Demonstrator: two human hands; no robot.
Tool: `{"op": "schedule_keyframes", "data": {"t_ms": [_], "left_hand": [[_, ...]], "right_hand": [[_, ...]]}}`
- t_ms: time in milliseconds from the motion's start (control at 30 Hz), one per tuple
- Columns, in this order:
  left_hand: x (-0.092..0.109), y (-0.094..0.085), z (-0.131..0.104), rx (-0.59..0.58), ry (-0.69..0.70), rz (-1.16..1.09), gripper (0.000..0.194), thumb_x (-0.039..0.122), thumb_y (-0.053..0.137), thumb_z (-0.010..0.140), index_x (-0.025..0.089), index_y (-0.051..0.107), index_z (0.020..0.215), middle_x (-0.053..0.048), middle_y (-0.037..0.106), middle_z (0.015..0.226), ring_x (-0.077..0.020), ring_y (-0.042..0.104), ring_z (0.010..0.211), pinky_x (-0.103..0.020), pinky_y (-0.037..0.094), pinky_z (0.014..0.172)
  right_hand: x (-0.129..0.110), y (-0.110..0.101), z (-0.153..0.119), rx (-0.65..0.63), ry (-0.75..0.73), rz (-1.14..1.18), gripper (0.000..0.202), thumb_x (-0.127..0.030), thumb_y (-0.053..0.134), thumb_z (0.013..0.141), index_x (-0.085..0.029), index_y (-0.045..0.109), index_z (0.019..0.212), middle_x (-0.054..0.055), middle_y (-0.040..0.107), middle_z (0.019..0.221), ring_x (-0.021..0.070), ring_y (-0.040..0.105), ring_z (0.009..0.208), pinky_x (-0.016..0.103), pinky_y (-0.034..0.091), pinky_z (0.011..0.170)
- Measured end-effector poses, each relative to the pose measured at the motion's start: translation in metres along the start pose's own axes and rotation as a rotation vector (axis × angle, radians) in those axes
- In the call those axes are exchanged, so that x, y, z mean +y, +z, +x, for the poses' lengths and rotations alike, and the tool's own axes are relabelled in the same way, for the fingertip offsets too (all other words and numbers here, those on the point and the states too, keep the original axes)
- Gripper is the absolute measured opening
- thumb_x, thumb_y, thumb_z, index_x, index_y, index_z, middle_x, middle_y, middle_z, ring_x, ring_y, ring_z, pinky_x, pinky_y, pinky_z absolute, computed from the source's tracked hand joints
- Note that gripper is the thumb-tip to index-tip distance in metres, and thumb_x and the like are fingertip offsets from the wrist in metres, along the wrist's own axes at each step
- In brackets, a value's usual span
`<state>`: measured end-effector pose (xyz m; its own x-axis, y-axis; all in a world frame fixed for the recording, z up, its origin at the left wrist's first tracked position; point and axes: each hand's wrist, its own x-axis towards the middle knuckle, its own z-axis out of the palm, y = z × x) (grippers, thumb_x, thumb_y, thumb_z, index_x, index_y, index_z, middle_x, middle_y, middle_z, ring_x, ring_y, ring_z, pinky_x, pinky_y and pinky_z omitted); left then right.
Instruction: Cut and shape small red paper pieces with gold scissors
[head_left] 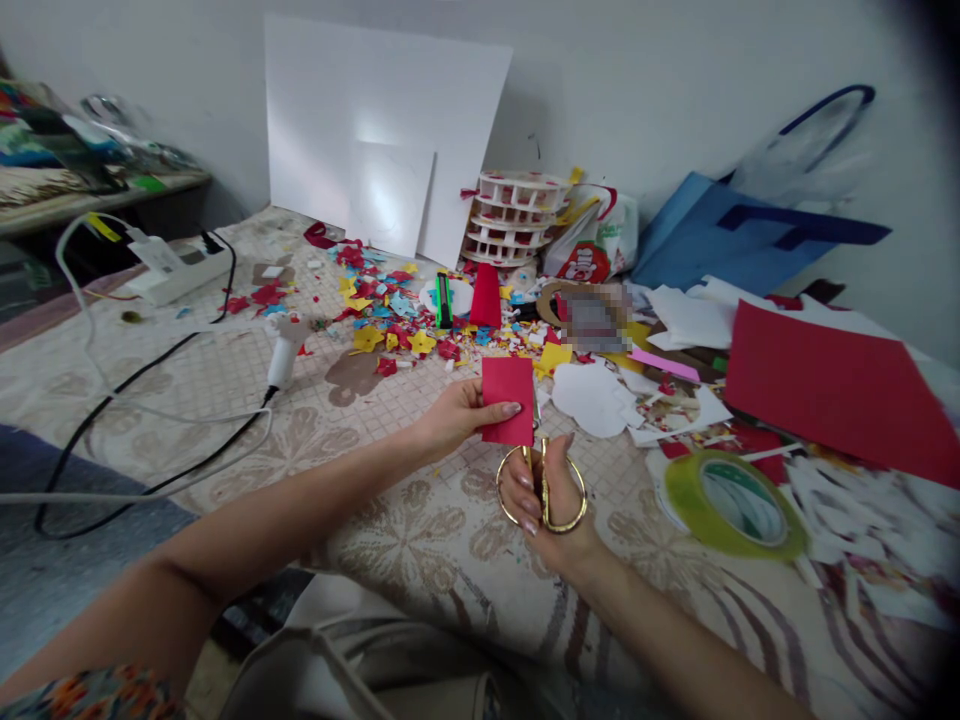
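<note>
My left hand pinches a small red rectangle of paper near its left edge, thumb lying across the front. Held upright over the table, the paper has its right edge beside the blades of the gold-handled scissors. The fingers and thumb of my right hand are through the scissors' loops. The blades are partly hidden at the paper's edge, so I cannot tell whether they are cutting. Just right of the scissors lies a white cloud-shaped paper piece.
Cut paper flowers in red, yellow and blue lie heaped behind my hands. To the right are yellow tape, red sheet and white scraps. A white glue gun, power strip and cables lie left. A blue bag stands behind.
</note>
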<state>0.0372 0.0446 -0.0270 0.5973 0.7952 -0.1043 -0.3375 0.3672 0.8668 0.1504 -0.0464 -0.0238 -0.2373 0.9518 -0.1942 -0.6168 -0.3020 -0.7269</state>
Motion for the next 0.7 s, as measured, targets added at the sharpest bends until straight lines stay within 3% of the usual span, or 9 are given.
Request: {"op": "schedule_keyframes", "data": {"t_ms": [433,700], "left_hand": [[-0.0006,-0.001,0.0005,-0.003,-0.012,-0.01,0.03,0.026,0.077,0.06,0.01,0.064,0.081,-0.004,0.067,0.077,-0.0094,0.06,0.066,-0.023,0.046,0.068],[-0.0015,-0.0012,0.0006,0.015,-0.016,-0.013,0.03,0.025,0.077,0.059,0.009,0.064,0.081,-0.004,0.067,0.078,-0.0095,0.06,0.066,-0.024,0.046,0.068]], "right_hand": [[0.0028,-0.0007,0.0,0.041,-0.048,-0.054,0.06,-0.072,0.04,0.074,-0.017,0.04,0.049,-0.008,0.031,0.035,0.0026,0.024,0.027,0.015,0.02,0.028],[0.0029,-0.0034,0.001,0.035,0.001,0.004,0.059,-0.071,0.044,0.073,-0.016,0.047,0.051,-0.007,0.034,0.034,0.0029,0.028,0.026,0.015,0.022,0.03]]}}
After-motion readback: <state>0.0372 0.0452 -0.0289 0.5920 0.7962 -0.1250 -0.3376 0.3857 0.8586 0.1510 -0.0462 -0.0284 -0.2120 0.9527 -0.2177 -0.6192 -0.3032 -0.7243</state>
